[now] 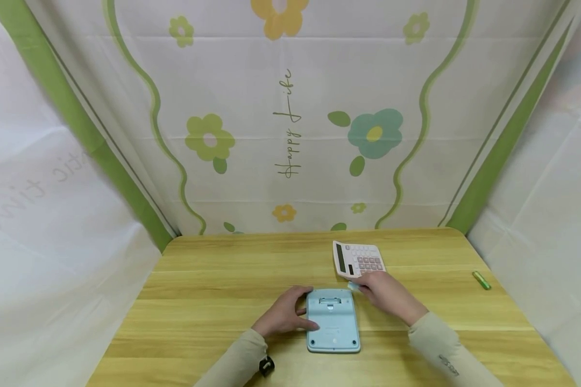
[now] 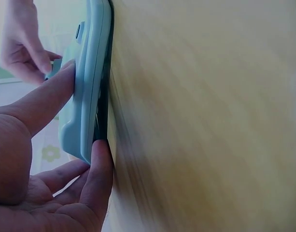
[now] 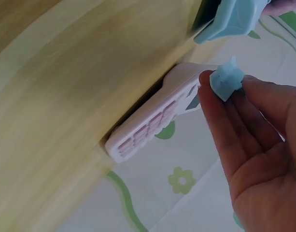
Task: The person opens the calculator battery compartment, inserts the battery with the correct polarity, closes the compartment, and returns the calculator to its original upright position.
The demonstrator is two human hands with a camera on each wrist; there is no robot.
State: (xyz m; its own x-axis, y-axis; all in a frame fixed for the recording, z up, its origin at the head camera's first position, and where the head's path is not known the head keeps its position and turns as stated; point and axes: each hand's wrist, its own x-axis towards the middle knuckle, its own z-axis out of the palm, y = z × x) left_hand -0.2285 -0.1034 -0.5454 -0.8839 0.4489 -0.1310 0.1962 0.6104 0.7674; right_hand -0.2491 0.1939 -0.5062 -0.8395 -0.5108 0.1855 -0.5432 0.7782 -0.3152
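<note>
A light-blue calculator (image 1: 333,322) lies face down on the table, its back with a battery recess (image 1: 330,301) turned up. My left hand (image 1: 285,312) holds it by the left side; in the left wrist view the thumb (image 2: 51,96) presses on the back and a fingertip (image 2: 100,154) reaches under the edge. Between thumb and fingers my right hand (image 1: 387,293) pinches a small light-blue battery cover (image 3: 226,79), held apart from the calculator, off its far right corner. Just beyond the right hand is a pink calculator (image 1: 360,259), keys up, partly covered by that hand.
A green battery (image 1: 481,280) lies near the right edge of the wooden table (image 1: 213,279). White curtains with flower prints (image 1: 252,80) hang behind the table and along both sides. A small black object (image 1: 267,366) hangs at the left sleeve.
</note>
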